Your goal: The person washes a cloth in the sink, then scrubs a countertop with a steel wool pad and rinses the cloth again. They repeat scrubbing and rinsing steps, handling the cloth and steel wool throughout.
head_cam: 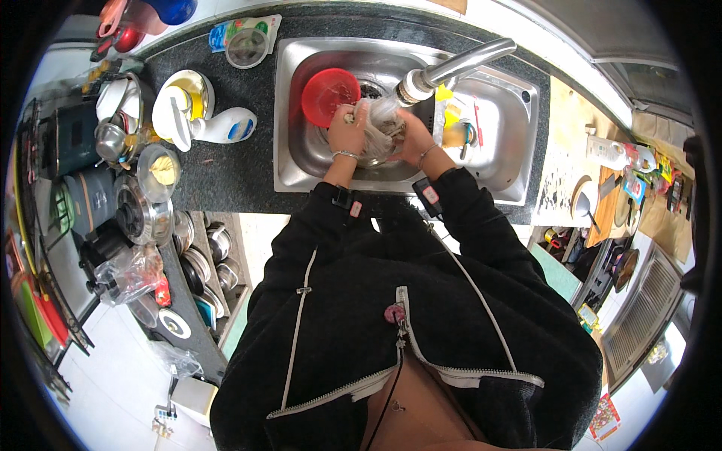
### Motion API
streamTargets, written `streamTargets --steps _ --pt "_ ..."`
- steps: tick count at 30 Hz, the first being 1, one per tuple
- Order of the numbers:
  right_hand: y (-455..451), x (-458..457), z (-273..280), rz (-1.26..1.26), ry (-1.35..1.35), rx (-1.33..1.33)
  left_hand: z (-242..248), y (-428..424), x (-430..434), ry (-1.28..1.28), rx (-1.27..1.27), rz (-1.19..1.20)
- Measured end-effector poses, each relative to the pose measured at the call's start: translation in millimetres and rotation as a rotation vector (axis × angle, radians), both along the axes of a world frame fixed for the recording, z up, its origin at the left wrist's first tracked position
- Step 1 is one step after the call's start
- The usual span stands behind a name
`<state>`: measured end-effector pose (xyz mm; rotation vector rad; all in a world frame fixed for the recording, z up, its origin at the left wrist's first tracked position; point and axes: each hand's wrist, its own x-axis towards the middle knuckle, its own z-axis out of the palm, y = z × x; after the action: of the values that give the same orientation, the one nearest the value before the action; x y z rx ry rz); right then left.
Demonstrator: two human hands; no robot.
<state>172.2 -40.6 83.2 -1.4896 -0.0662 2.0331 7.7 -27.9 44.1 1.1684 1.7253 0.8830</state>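
Water runs from the metal faucet [414, 87] into the left basin of a stainless steel double sink [299, 169]. Under the stream, a pale, wet, translucent item [377, 132], perhaps a cloth or plastic bag, is between both hands. My left hand [347, 132] grips its left side, with a small pale bit showing near the fingers. My right hand [414, 135] is at its right side, fingers spread and partly hidden by the item and the faucet. A red plastic bowl [324, 93] lies in the basin, touching or just behind my left hand.
On the dark counter at left are a white spray bottle [231, 127], stacked bowls [203, 84], a clear round container [247, 48] and a tub of yellow food [161, 172]. The right basin [502, 141] holds a brush-like item [457, 135] and yellow pieces. Pots and lids crowd the far left.
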Motion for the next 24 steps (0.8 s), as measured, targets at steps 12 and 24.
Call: streamTargets --steps 12,24 --pt "3.1 -14.6 -24.3 -0.176 -0.123 0.074 21.7 7.8 1.7 -0.156 0.315 -0.043" --pt "-19.3 -61.7 9.9 0.120 -1.280 1.229 -80.3 7.7 15.1 -1.291 -0.649 0.134"
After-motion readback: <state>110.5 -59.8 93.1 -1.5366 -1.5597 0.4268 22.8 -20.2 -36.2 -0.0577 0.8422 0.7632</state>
